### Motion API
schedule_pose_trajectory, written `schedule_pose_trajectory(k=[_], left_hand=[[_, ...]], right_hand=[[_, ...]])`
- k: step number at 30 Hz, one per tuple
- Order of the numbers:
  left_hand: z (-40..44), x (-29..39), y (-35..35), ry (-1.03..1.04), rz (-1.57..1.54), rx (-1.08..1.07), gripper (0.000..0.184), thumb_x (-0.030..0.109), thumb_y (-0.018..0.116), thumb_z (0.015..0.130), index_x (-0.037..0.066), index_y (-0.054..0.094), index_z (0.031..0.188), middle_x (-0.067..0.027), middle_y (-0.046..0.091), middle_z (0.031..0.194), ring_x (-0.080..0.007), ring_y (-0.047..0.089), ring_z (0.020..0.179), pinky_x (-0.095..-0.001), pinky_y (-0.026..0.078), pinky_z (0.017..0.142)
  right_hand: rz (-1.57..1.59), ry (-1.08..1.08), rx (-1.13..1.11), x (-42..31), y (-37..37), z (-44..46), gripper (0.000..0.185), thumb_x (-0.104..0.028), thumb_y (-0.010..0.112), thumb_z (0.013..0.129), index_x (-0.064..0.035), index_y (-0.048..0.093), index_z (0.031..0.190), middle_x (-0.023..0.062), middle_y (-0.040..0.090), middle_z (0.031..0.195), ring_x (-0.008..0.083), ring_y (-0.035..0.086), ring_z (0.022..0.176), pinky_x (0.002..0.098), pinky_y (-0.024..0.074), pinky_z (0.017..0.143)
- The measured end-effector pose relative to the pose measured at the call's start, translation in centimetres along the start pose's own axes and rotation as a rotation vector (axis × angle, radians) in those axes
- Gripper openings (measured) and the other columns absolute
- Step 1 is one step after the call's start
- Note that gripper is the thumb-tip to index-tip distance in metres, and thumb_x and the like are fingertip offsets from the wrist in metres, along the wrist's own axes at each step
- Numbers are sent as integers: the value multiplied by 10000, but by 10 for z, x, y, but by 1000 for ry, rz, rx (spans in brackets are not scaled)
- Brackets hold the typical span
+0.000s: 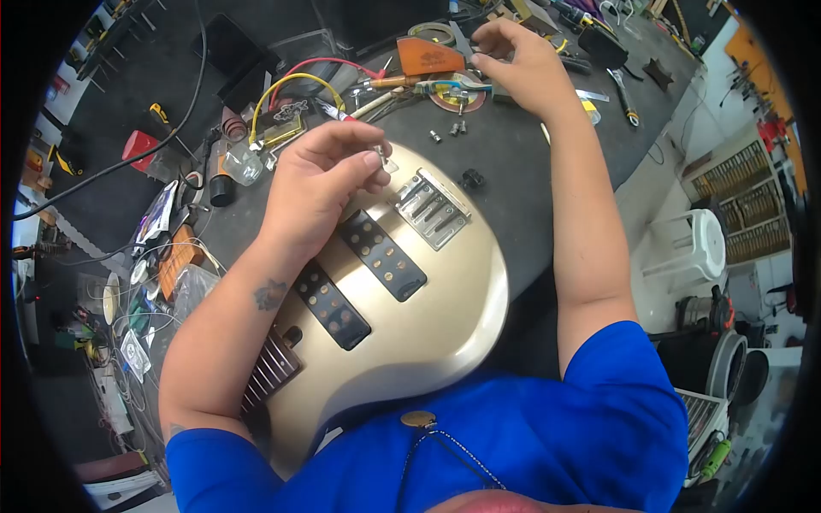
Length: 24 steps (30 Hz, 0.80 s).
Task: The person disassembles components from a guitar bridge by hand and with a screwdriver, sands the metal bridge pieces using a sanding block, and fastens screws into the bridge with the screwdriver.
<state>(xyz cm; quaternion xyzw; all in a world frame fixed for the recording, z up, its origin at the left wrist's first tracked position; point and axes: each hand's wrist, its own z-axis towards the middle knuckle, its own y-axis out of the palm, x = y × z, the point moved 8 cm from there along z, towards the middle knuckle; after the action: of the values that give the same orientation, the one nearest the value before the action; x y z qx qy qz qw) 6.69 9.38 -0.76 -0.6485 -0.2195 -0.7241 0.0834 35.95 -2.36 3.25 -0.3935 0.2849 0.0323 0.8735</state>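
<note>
A gold electric bass (445, 325) lies in front of me, with two black pickups (382, 256) and a metal bridge (434, 208). Above its upper edge, my left hand (321, 175) is closed, pinching a small shiny metal part (384, 159) between thumb and fingers; its exact kind is unclear. My right hand (526, 68) reaches to the back of the bench, thumb and fingers apart, beside an orange block (430, 56) and a thin metal strip (460, 40). Small metal pieces (436, 135) and dark small parts (471, 178) sit on the bench between the hands.
Yellow cable (295, 77) and red cable (329, 63) curve across the bench's back. Pliers (624, 98) lie at the right. A red cup (141, 147), plastic bags and wires crowd the left. A white stool (697, 248) stands on the floor at right.
</note>
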Motion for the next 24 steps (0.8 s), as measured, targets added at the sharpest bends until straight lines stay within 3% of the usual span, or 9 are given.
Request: schedule_pose_trajectory(k=[1, 2, 5, 9, 12, 15, 19, 20, 24], left_hand=[[0, 0, 0, 17, -4, -3, 252, -8, 720, 1044, 17, 726, 1294, -97, 771, 1179, -179, 759, 998, -314, 608, 897], [0, -1, 0, 31, -7, -7, 248, -7, 717, 1045, 17, 723, 1292, -96, 770, 1178, -179, 759, 998, -314, 608, 893], [1, -2, -1, 33, -41, -16, 250, -15, 726, 1033, 8, 714, 1282, -103, 765, 1183, -181, 760, 1005, -324, 615, 910], [-3, 1, 6, 66, 42, -28, 261, -36, 756, 1001, -15, 710, 1257, -117, 762, 1179, -183, 761, 1009, -347, 626, 958], [-7, 2, 10, 41, 168, -39, 254, -56, 765, 986, -34, 714, 1235, -131, 755, 1196, -184, 758, 1022, -348, 643, 931], [-9, 3, 14, 68, 252, -62, 227, -64, 755, 991, -35, 712, 1211, -132, 742, 1201, -177, 752, 1035, -335, 645, 896], [-8, 5, 17, 163, 257, -66, 159, -44, 727, 1023, -15, 687, 1174, -96, 711, 1182, -161, 740, 1053, -319, 621, 913], [-9, 5, 17, 161, 274, -56, 149, -40, 717, 1032, -13, 682, 1174, -90, 706, 1185, -159, 737, 1053, -318, 615, 923], [-10, 3, 20, 102, 335, 6, 123, -30, 674, 1064, -8, 671, 1184, -74, 698, 1195, -147, 725, 1030, -317, 594, 948]], right_hand=[[181, 43, -112, -7, 5, -3, 353, -221, 847, 944, -75, 760, 1254, 38, 782, 1074, 167, 709, 1038, 342, 562, 942], [290, -45, -162, -25, 6, -8, 265, -179, 808, 986, -40, 758, 1206, 9, 757, 983, 92, 683, 904, 294, 565, 846], [359, -61, -297, -38, 14, -15, 223, -165, 787, 1003, -35, 758, 1181, 14, 762, 983, 106, 696, 925, 302, 565, 844], [263, -37, -393, -26, 17, -16, 199, -167, 786, 998, -11, 755, 1118, 15, 732, 868, 114, 673, 808, 314, 554, 768], [132, 2, -406, -22, 8, -19, 229, -227, 784, 1000, -1, 764, 1029, 32, 710, 808, 128, 622, 728, 332, 512, 701], [38, 100, -205, 4, -5, -6, 300, -297, 774, 1003, 0, 769, 955, 51, 689, 772, 143, 581, 694, 347, 476, 671], [-31, 208, -15, 34, -13, 4, 350, -367, 777, 967, -22, 813, 1012, 164, 786, 914, 301, 763, 874, 437, 582, 816], [-11, 188, 20, 36, -7, 2, 340, -343, 789, 972, -4, 796, 993, 122, 751, 838, 222, 699, 792, 399, 545, 753], [-67, 67, -120, 12, 27, 2, 289, -303, 791, 955, -33, 804, 1059, 176, 799, 974, 324, 775, 910, 431, 605, 853]])
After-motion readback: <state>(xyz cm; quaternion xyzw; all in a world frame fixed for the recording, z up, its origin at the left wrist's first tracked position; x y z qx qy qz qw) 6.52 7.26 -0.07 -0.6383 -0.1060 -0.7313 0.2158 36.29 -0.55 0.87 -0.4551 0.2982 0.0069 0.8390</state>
